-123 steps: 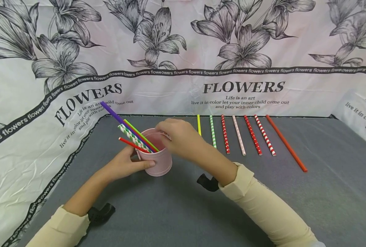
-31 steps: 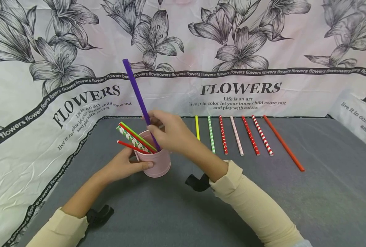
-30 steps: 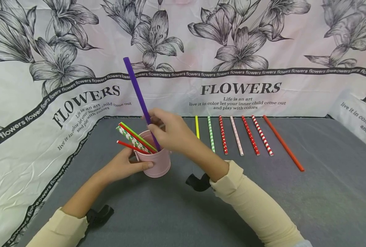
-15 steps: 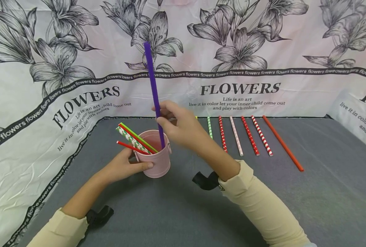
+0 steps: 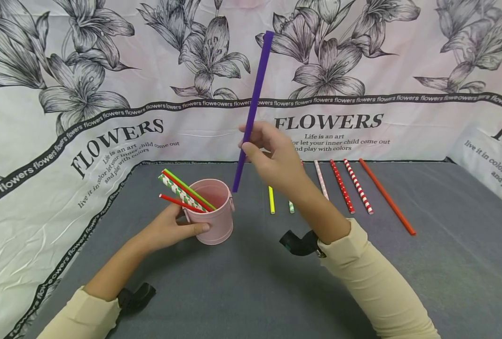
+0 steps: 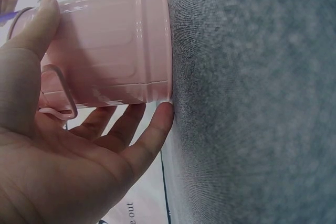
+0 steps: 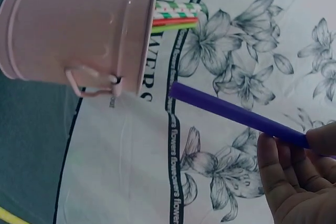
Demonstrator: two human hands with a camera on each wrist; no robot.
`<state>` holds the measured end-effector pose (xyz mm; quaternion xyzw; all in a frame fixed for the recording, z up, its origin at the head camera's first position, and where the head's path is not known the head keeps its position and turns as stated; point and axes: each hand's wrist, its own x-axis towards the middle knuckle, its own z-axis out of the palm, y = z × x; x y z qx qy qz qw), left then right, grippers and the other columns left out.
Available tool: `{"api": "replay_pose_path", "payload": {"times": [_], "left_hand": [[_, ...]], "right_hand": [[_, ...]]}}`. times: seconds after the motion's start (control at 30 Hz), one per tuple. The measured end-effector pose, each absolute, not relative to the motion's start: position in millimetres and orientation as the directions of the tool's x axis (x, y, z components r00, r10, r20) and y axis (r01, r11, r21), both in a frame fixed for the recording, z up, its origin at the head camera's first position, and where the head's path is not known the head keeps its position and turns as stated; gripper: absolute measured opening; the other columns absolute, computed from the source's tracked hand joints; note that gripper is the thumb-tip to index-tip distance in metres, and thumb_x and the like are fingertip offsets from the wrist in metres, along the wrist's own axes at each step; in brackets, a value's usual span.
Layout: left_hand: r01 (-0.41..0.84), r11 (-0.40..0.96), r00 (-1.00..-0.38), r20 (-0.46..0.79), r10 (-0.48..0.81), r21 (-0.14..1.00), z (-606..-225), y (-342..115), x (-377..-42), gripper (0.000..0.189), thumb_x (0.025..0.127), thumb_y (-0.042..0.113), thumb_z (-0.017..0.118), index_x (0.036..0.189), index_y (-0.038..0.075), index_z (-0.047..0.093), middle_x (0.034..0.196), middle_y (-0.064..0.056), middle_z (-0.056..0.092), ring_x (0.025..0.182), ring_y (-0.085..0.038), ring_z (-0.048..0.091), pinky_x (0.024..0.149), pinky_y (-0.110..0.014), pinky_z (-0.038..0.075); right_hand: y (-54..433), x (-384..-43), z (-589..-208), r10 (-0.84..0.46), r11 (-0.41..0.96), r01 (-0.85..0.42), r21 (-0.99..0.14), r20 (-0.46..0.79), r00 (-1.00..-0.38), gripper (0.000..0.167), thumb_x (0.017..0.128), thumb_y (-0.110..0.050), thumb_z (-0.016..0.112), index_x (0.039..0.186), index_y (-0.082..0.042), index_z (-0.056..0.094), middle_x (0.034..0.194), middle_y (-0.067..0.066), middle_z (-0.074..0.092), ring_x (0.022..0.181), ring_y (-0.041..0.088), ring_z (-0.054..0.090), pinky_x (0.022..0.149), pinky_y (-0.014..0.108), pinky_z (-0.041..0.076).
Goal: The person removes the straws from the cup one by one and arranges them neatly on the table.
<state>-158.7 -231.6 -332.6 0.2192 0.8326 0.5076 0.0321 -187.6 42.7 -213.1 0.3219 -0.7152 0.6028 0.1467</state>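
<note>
Right now the purple straw [image 5: 256, 99] is in the air just to the right of the pink pail [image 5: 218, 226], leaning its top end rightward, with its lower end just outside the rim and apart from it. Your right hand [image 5: 276, 155] pinches it between thumb and fingers below its middle, so most of its length rises above your grip. A light pinch seems enough; squeezing hard could dent the tube, and too loose a hold might let the long upper part swing. Lift the low end well over the rim and the side handle [image 7: 94, 82] before any sideways move, as a snag there looks like the likeliest trouble.

Your left hand [image 5: 172, 226] grasps the pail from the left, thumb across the front and fingers round the far side. That steadies it well; hold it upright and avoid pressing it sideways.

Inside, a lime green straw [image 5: 187, 187], a green-and-white patterned straw [image 5: 176, 189] and red ones lean left, away from your right hand, leaving the right part of the mouth free.

Farther right, a row of straws lies on the gray cloth [image 5: 217, 292], from a yellow straw [image 5: 272, 201] to a long orange-red straw [image 5: 388, 197]. Your right forearm hides part of that row, so raise your wrist when passing over it.
</note>
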Motion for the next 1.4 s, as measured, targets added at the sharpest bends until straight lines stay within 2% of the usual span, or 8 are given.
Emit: {"api": "replay_pose_path", "payload": {"times": [0.33, 0.5, 0.63, 0.87, 1.17, 1.4], "left_hand": [[0.340, 0.369, -0.895, 0.178, 0.409, 0.865, -334, -233, -159, 0.067, 0.086, 0.018, 0.080, 0.144, 0.011, 0.045, 0.132, -0.009, 0.057, 0.120, -0.032, 0.057, 0.092, -0.044, 0.054], [0.330, 0.378, -0.899, 0.167, 0.405, 0.865, -333, -232, -159, 0.070, 0.085, 0.018, 0.081, 0.145, 0.014, 0.044, 0.133, -0.007, 0.056, 0.122, -0.032, 0.055, 0.094, -0.047, 0.052], [0.331, 0.376, -0.899, 0.168, 0.405, 0.866, -333, -233, -159, 0.071, 0.085, 0.018, 0.081, 0.145, 0.014, 0.043, 0.134, -0.007, 0.056, 0.123, -0.032, 0.054, 0.095, -0.049, 0.052], [0.324, 0.379, -0.902, 0.162, 0.400, 0.867, -332, -233, -158, 0.071, 0.085, 0.019, 0.081, 0.146, 0.016, 0.044, 0.134, -0.006, 0.056, 0.123, -0.032, 0.054, 0.094, -0.049, 0.052], [0.316, 0.378, -0.904, 0.156, 0.397, 0.870, -333, -233, -159, 0.070, 0.085, 0.019, 0.081, 0.145, 0.016, 0.045, 0.133, -0.006, 0.057, 0.122, -0.031, 0.055, 0.094, -0.048, 0.052], [0.317, 0.384, -0.904, 0.154, 0.398, 0.867, -333, -233, -159, 0.069, 0.086, 0.019, 0.081, 0.144, 0.015, 0.045, 0.133, -0.007, 0.056, 0.122, -0.030, 0.055, 0.095, -0.048, 0.051]], "right_hand": [[71, -194, -218, -0.238, 0.190, -0.572, -0.798, 0.528, -0.816, 0.045, 0.099, -0.002, 0.061, 0.143, -0.002, 0.051, 0.100, 0.015, 0.066, 0.082, 0.022, 0.065, 0.074, 0.034, 0.057], [85, -198, -222, -0.242, 0.190, -0.544, -0.817, 0.498, -0.833, 0.052, 0.098, -0.003, 0.062, 0.148, -0.009, 0.047, 0.098, 0.015, 0.065, 0.077, 0.025, 0.063, 0.070, 0.033, 0.056], [97, -201, -225, -0.233, 0.232, -0.497, -0.836, 0.448, -0.863, 0.051, 0.099, -0.006, 0.062, 0.148, -0.014, 0.048, 0.099, 0.013, 0.065, 0.081, 0.024, 0.062, 0.072, 0.032, 0.054], [117, -202, -230, -0.218, 0.349, -0.442, -0.826, 0.387, -0.896, 0.047, 0.101, -0.012, 0.061, 0.146, -0.017, 0.051, 0.104, 0.013, 0.066, 0.087, 0.022, 0.062, 0.073, 0.030, 0.052], [142, -207, -239, -0.168, 0.386, -0.396, -0.833, 0.359, -0.918, 0.044, 0.101, -0.008, 0.059, 0.144, -0.011, 0.053, 0.104, 0.019, 0.066, 0.086, 0.020, 0.061, 0.068, 0.027, 0.049], [160, -212, -244, -0.152, 0.452, -0.367, -0.813, 0.336, -0.930, 0.044, 0.102, -0.008, 0.058, 0.145, -0.010, 0.051, 0.106, 0.020, 0.066, 0.086, 0.017, 0.063, 0.072, 0.028, 0.050]]}}
